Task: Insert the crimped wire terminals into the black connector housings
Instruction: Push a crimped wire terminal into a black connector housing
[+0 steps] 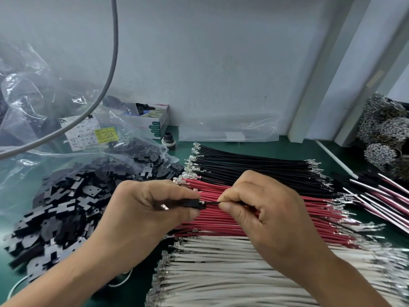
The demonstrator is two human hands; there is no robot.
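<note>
Green matting lay beneath sorted rows of black, red and white leads as the left hand gripped a black connector housing and the right hand pinched a black wire at its mouth; a skewed push could have bent the terminal or left it unlatched.

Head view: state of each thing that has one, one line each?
left hand: grips a black connector housing
right hand: pinches a black wire, its end at the housing's opening
black wires: loose, laid in a row on the mat
red wires: loose, laid in a row
white wires: loose, laid in a row
plastic bag: open, black housings spilled out
small box: open
</note>
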